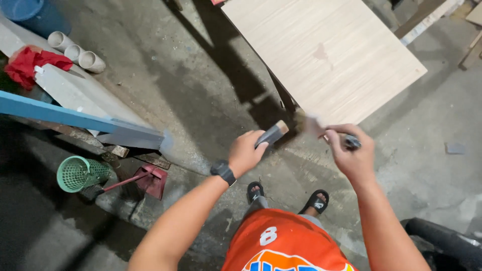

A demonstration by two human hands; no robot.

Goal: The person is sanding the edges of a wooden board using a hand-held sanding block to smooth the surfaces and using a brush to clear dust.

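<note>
My left hand point(247, 152) grips a dark tool with a pale wooden end point(273, 133), held out over the concrete floor. My right hand point(354, 150) is closed on a small dark object point(351, 143), and a blurred thin piece point(312, 125) sticks out beyond it toward the left hand. Both hands hover just in front of the near corner of a large pale wood-grain board point(326, 50). A black watch point(223, 171) sits on my left wrist. What exactly the right hand holds is too blurred to tell.
A blue beam point(75, 118) juts in from the left over grey slabs. Three white pipes point(78, 52), a red cloth point(30, 62), a green basket point(78, 173) and a red dustpan point(150, 180) lie at left. My sandalled feet point(286, 195) stand on concrete.
</note>
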